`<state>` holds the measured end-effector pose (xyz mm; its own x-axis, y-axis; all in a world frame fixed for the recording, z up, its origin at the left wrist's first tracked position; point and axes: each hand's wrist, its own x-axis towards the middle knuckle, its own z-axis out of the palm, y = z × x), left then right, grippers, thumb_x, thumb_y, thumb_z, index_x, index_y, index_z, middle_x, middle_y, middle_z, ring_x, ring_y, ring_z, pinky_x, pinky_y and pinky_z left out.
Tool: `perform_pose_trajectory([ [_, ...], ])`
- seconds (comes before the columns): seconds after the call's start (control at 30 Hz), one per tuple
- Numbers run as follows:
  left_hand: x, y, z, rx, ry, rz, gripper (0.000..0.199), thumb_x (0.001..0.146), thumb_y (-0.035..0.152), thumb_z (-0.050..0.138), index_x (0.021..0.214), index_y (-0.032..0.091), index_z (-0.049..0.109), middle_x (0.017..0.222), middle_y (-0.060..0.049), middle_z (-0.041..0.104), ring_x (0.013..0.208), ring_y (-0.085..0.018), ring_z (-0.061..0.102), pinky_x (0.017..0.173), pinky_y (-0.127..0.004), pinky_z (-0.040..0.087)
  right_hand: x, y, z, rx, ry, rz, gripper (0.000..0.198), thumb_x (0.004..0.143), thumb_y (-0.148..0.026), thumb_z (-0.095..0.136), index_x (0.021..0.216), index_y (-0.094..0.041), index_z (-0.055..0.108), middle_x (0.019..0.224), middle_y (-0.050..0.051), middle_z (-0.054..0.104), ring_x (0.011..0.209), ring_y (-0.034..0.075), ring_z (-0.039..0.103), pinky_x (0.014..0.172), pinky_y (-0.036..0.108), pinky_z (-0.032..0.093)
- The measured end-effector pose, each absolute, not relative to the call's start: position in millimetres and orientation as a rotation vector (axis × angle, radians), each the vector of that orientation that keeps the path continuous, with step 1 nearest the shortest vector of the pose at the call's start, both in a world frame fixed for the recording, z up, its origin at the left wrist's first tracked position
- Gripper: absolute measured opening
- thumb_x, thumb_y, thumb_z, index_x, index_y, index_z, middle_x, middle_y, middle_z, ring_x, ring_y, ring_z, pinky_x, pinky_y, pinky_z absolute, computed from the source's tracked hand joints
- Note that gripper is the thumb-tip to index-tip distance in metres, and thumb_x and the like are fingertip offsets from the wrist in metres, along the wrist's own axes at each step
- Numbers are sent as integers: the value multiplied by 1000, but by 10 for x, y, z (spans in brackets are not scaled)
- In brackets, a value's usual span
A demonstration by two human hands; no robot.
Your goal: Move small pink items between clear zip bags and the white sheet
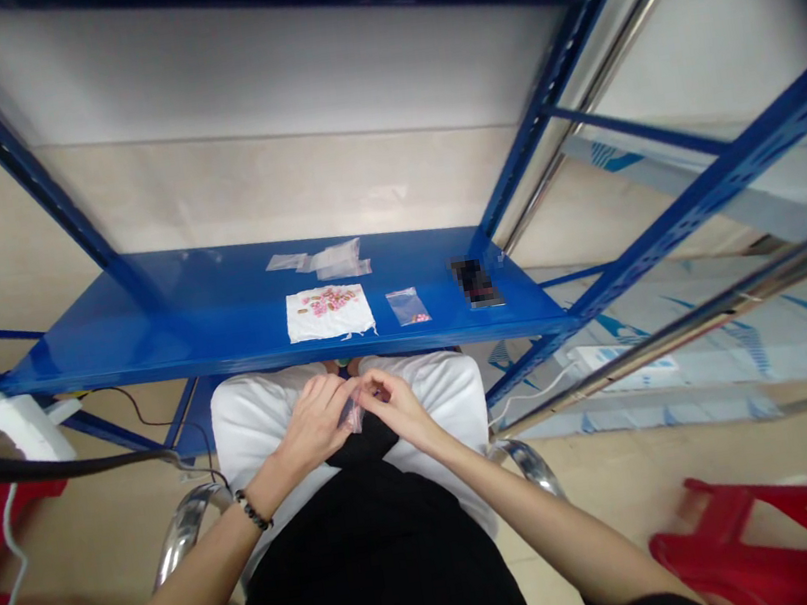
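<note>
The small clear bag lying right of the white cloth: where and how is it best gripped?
Probably by pinching the far edge of the bag, coming from the right. It lies flat, its colourful pieces gathered toward the near right corner, so the far edge looks like thin film only. The gap toward the dark blurred item looks wider than that toward the white cloth.

This looks like a workroom or storeroom, with its blue metal rack (171, 322), red stools (684, 556) and tiled floor (597, 481).
</note>
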<state>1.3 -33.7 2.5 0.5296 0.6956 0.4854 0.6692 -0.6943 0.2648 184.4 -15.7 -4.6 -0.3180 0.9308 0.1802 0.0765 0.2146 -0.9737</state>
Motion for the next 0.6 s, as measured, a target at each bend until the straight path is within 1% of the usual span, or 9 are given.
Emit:
perform_pose_trajectory([
  [0.1, 17, -342, 33, 2637, 1314, 958, 41, 91, 23, 49, 131, 17, 49, 105, -12, 59, 100, -28, 53, 87, -42, 42, 1841, -194, 47, -949, -1458, 1241, 33, 84, -37, 66, 111, -23, 52, 81, -1, 58, 72, 14, 55, 66, 24, 45],
  [0.17, 25, -333, 27, 2565, 1379, 1032, 33, 91, 23, 49, 124, 18, 52, 105, -11, 60, 98, -27, 54, 85, -41, 42, 1846, -239, 130, -916, -1380, 1197, 36, 88, -34, 61, 120, -26, 47, 85, -1, 58, 72, 14, 56, 66, 25, 47],
  [0.23, 34, -320, 17, 2490, 1425, 1103, 26, 91, 23, 50, 117, 18, 54, 103, -10, 60, 96, -26, 54, 83, -39, 42, 1859, -295, 214, -881, -1433, 1081, 25, 91, -29, 55, 116, -25, 52, 92, 2, 61, 81, 16, 59, 73, 28, 49],
  [0.3, 39, -308, 3, 2445, 1436, 1141, 21, 90, 23, 50, 111, 18, 53, 100, -9, 61, 93, -25, 54, 81, -38, 41, 1876, -349, 270, -837, -1600, 905, 17, 92, -22, 51, 105, -23, 62, 100, 6, 63, 95, 19, 60, 85, 34, 49],
  [0.37, 40, -301, -10, 2432, 1424, 1146, 19, 89, 23, 51, 108, 18, 53, 98, -8, 60, 92, -25, 53, 80, -38, 41, 1893, -389, 283, -776, -1771, 715, 24, 92, -15, 46, 97, -23, 69, 103, 7, 66, 101, 21, 60, 93, 40, 47],
  [0.43, 38, -305, -14, 2436, 1419, 1141, 18, 88, 24, 52, 106, 18, 52, 95, -8, 60, 91, -25, 53, 78, -38, 41, 1905, -411, 254, -708, -1889, 545, 32, 90, -9, 44, 100, -24, 71, 104, 7, 68, 104, 22, 61, 95, 44, 47],
  [0.5, 35, -320, -5, 2465, 1421, 1128, 20, 86, 23, 53, 105, 18, 53, 95, -8, 60, 91, -26, 53, 78, -38, 40, 1909, -421, 209, -645, -1975, 424, 37, 88, -6, 45, 108, -25, 70, 107, 7, 69, 109, 23, 60, 96, 48, 47],
  [0.6, 29, -349, 23, 2546, 1390, 1073, 23, 86, 20, 51, 109, 19, 54, 99, -9, 60, 96, -27, 52, 81, -40, 40, 1906, -429, 154, -560, -2098, 348, 40, 87, -4, 47, 116, -24, 67, 110, 8, 70, 113, 24, 60, 96, 48, 49],
])
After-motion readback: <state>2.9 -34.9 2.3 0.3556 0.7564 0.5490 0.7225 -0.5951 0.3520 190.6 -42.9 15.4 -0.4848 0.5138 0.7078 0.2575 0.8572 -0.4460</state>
